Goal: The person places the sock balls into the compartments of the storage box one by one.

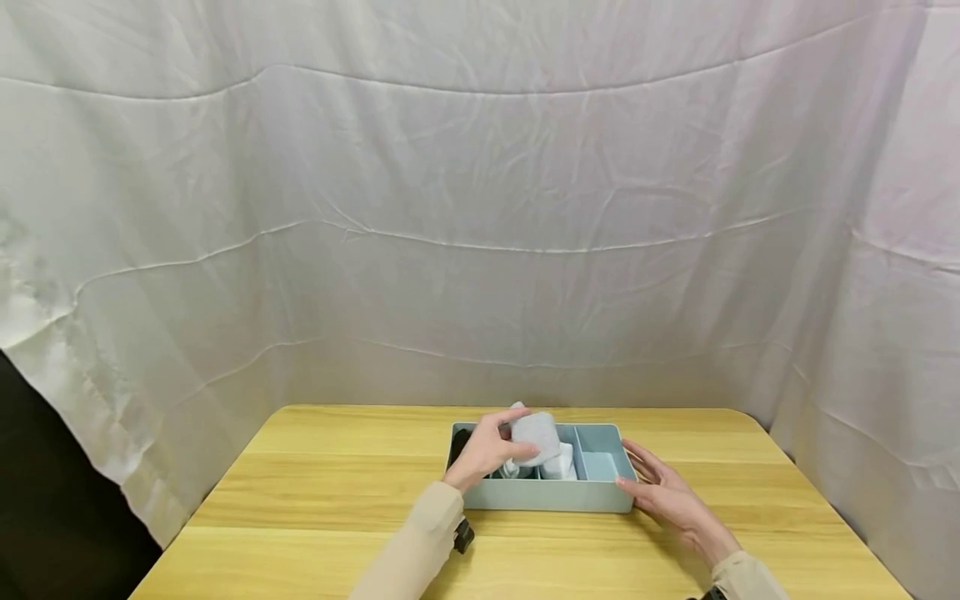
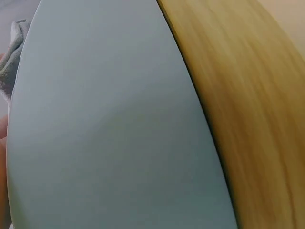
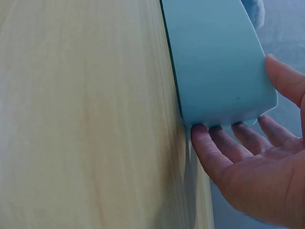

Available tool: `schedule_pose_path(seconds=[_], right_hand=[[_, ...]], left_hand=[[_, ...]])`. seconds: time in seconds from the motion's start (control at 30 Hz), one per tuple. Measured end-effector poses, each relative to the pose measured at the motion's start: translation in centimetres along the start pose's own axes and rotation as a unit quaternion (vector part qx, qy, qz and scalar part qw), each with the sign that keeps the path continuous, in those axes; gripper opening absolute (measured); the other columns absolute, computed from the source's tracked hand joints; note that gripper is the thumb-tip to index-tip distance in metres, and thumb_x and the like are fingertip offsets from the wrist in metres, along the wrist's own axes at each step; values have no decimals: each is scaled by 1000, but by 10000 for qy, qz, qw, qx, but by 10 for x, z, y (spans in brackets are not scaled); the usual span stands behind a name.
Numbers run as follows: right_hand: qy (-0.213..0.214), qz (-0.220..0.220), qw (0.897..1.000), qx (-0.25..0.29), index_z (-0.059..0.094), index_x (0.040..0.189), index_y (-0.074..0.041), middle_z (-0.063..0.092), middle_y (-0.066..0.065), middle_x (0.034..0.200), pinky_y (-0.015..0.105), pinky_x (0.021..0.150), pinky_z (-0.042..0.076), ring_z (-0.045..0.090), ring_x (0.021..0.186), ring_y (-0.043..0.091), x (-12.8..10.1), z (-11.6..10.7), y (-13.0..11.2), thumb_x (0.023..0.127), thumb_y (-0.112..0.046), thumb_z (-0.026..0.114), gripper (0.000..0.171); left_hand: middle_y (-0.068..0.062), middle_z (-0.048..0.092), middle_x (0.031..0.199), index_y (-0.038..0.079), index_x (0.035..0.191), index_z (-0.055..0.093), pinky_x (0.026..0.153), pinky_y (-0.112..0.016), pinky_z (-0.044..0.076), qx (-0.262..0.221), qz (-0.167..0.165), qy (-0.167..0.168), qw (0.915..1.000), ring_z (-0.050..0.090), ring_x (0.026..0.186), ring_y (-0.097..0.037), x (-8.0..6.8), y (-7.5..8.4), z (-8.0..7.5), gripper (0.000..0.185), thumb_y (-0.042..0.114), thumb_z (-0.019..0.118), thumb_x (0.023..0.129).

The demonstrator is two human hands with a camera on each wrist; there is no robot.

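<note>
My left hand (image 1: 487,450) pinches a folded light-grey cloth (image 1: 537,437) between thumb and fingers, above the middle of a pale blue divided box (image 1: 547,496). In the left wrist view the box's long front wall (image 2: 109,114) fills most of the picture, and the cloth (image 2: 13,62) peeks over its rim. My right hand (image 1: 667,496) holds the box's right end. The right wrist view shows the thumb at the rim and the other fingertips (image 3: 202,133) against the end wall. Inside the box, a white folded cloth (image 1: 560,464) lies beside the raised one.
A black item (image 1: 459,444) sits in the box's left compartment, partly behind my left hand. The rightmost compartment (image 1: 602,465) shows its bare floor. The box stands on a wood-grain table (image 1: 337,467), with a pale curtain (image 1: 480,292) hanging behind and at both sides.
</note>
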State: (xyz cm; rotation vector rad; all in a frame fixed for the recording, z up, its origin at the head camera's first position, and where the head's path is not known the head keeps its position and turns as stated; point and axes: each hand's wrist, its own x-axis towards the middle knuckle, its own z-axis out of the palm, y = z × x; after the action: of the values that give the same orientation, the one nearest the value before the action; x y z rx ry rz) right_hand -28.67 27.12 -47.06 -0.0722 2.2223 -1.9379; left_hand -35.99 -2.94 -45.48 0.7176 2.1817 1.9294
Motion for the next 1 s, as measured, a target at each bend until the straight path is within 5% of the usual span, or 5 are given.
schedule_pose_path(seconds=[0.2,0.27,0.43,0.63,1.0], right_hand=[[-6,-29,10000,27,16,158,-11,6,24,163,58,113,29,12,148,44,0,0,0,95,-13,64,78],[-10,-21,10000,41,16,158,-11,6,24,163,58,113,29,12,148,43,0,0,0,95,-13,64,79],[-34,8,9999,101,16,158,-11,4,24,163,58,113,27,10,148,44,-1,0,0,95,-13,63,79],[-63,22,9999,143,15,158,-12,4,24,163,59,114,26,10,148,44,0,-1,0,96,-12,63,78],[-86,3,9999,94,15,158,-12,4,25,162,61,114,25,8,148,45,1,-1,1,96,-13,63,79]], left_hand=[[-3,60,98,23,137,58,59,-23,42,457,179,-9,9988,46,68,-11,5,3,10,49,7,64,91],[-3,60,105,24,138,57,59,-25,39,592,241,-50,9979,42,67,-12,6,3,14,49,7,63,92],[-3,60,131,17,142,54,76,-33,54,351,161,-200,9991,59,84,-9,10,3,23,54,8,69,91],[-7,68,112,7,140,54,79,-37,57,252,139,-124,9995,64,87,-10,18,3,32,55,6,72,88],[-3,68,113,11,135,60,72,-23,52,334,181,-4,9993,61,90,-9,26,3,47,50,9,73,87]])
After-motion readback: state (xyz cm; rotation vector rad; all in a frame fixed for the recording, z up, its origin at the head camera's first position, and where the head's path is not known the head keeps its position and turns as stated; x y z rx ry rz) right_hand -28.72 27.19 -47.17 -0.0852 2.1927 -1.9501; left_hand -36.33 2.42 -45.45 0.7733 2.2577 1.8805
